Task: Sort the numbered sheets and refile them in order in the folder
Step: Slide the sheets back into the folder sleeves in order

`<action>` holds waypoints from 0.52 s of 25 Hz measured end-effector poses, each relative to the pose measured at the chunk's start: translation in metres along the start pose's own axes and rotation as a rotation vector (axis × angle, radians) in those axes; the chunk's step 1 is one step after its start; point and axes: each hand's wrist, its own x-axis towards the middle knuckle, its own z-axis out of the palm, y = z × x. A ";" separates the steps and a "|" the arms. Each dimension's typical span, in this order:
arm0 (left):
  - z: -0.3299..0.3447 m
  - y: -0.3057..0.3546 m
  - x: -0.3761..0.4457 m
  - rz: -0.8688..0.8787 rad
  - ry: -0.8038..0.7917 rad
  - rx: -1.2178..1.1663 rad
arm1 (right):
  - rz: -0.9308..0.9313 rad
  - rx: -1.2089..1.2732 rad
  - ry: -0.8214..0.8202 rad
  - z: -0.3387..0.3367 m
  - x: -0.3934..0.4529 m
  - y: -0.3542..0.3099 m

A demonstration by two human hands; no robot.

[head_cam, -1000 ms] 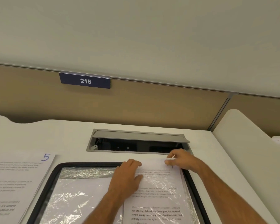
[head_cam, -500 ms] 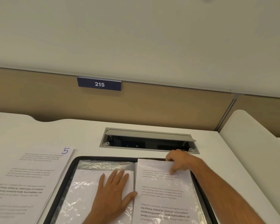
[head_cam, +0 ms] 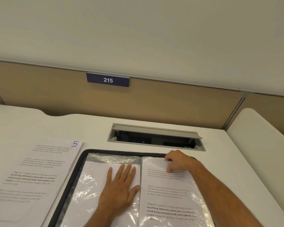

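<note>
A black-edged folder [head_cam: 82, 159] lies open on the white desk, its clear plastic sleeves showing on both sides. My left hand [head_cam: 120, 189] lies flat with spread fingers on the left sleeve [head_cam: 88, 190]. My right hand [head_cam: 177, 162] is at the top edge of the right sleeve, which holds a printed sheet [head_cam: 169, 199]; its fingers are curled on the sheet's top part. The sheet's number is hidden by that hand. A loose printed sheet marked 5 [head_cam: 39, 174] lies on the desk left of the folder.
A grey cable hatch [head_cam: 156, 136] stands open in the desk just behind the folder. A tan partition with a blue plate reading 215 [head_cam: 107, 79] closes the back. A white rounded panel [head_cam: 259, 130] rises at the right.
My left hand has slid from the right page across the spine and flattened on the left sleeve. My right hand stays at the right page's top. The camera view has shifted, moving things right in frame.
</note>
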 end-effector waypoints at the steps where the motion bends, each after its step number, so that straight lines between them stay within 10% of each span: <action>1: 0.000 0.000 0.000 0.002 0.006 -0.001 | -0.004 -0.022 -0.004 0.000 0.000 -0.001; 13: 0.002 0.000 0.001 0.008 0.015 0.000 | -0.071 0.040 0.040 0.004 0.004 -0.002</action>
